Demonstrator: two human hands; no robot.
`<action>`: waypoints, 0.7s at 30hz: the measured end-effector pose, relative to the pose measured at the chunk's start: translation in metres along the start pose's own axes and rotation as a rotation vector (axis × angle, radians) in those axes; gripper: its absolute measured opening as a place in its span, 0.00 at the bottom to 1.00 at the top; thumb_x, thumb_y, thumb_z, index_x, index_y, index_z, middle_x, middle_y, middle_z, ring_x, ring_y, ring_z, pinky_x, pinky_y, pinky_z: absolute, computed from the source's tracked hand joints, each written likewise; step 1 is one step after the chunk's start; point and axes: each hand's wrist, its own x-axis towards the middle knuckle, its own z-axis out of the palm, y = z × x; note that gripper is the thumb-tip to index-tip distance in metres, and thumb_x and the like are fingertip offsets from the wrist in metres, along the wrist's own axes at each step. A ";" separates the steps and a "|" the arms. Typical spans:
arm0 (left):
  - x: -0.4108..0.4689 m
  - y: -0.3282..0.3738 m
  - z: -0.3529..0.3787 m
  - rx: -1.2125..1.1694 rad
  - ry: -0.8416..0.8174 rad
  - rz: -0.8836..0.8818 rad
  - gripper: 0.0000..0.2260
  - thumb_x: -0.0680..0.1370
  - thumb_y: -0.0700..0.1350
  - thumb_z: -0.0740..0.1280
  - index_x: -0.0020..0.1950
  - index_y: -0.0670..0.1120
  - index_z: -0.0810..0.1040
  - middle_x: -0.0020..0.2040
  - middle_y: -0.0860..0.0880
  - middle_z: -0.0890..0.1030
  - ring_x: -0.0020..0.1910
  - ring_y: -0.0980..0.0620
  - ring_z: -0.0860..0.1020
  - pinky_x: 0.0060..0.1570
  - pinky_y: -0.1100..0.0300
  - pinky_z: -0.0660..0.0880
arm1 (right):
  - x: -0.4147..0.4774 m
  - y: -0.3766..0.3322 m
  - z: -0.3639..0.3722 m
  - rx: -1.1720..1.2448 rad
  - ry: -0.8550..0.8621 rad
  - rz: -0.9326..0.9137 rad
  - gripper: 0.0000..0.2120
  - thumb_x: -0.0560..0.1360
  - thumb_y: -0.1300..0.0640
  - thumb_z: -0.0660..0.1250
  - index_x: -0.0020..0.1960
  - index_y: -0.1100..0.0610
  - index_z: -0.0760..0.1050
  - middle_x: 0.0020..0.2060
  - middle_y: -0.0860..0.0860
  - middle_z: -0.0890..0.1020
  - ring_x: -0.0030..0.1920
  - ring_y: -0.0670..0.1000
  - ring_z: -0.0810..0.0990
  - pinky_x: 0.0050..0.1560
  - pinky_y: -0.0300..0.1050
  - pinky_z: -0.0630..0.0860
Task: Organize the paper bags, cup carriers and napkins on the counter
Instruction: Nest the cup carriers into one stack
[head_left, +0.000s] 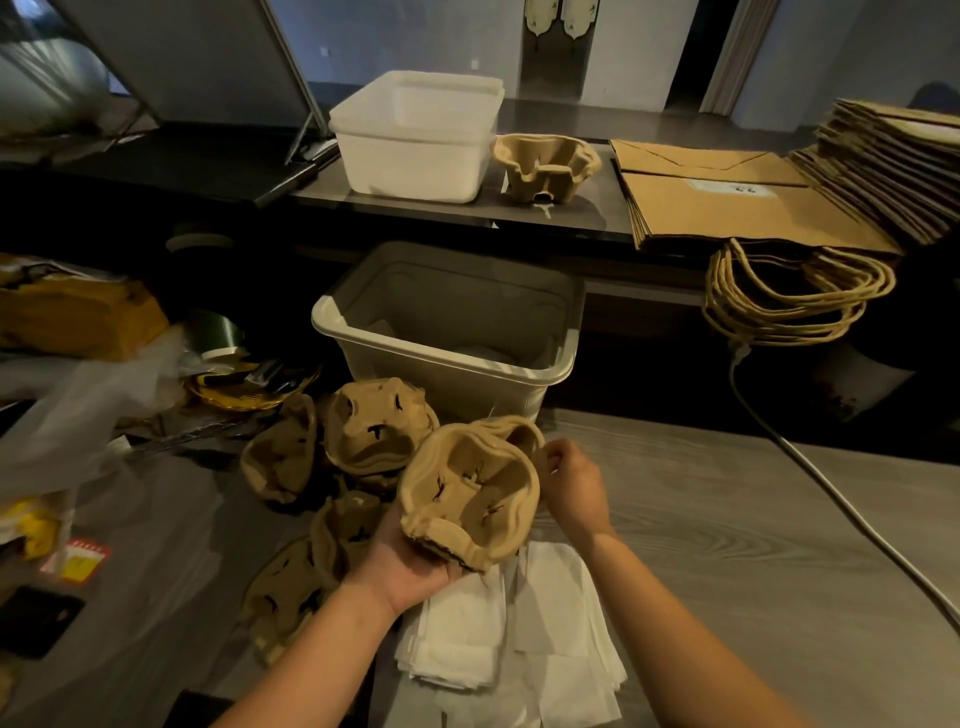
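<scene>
My left hand (405, 564) grips a stack of brown pulp cup carriers (470, 493) from below, tilted toward me. My right hand (571, 480) pinches the far right edge of that stack. Several more loose cup carriers (376, 426) lie on the counter to the left. White napkins (511, 629) are spread under my hands. On the raised shelf behind, one cup carrier (545, 166) stands next to flat brown paper bags (737, 208), whose twisted handles (795, 296) hang over the edge.
A grey plastic bin (561, 358) with paper inside stands just beyond the carriers. White tubs (415, 130) sit on the shelf at back. Clutter of plastic wrap and yellow packets fills the left side. A white cable (841, 499) crosses the wooden counter (727, 519) at right.
</scene>
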 end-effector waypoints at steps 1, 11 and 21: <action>0.000 0.000 0.000 0.000 -0.003 0.001 0.34 0.35 0.39 0.83 0.40 0.34 0.84 0.45 0.33 0.82 0.38 0.33 0.82 0.32 0.38 0.78 | 0.000 0.000 -0.002 0.041 0.000 -0.006 0.07 0.75 0.56 0.67 0.50 0.57 0.74 0.42 0.51 0.80 0.42 0.53 0.80 0.42 0.48 0.78; 0.000 0.002 0.004 0.044 0.007 -0.072 0.29 0.48 0.43 0.84 0.45 0.35 0.83 0.47 0.33 0.82 0.40 0.33 0.82 0.33 0.39 0.78 | -0.005 0.005 -0.028 0.099 0.127 -0.288 0.10 0.73 0.60 0.70 0.54 0.54 0.77 0.47 0.47 0.79 0.48 0.45 0.76 0.48 0.42 0.76; -0.006 0.006 0.004 0.076 -0.033 -0.094 0.32 0.37 0.38 0.83 0.39 0.34 0.84 0.43 0.34 0.83 0.36 0.35 0.82 0.29 0.43 0.78 | -0.008 0.012 -0.040 0.517 0.211 -0.105 0.13 0.75 0.61 0.67 0.58 0.49 0.75 0.48 0.41 0.79 0.49 0.39 0.77 0.45 0.32 0.76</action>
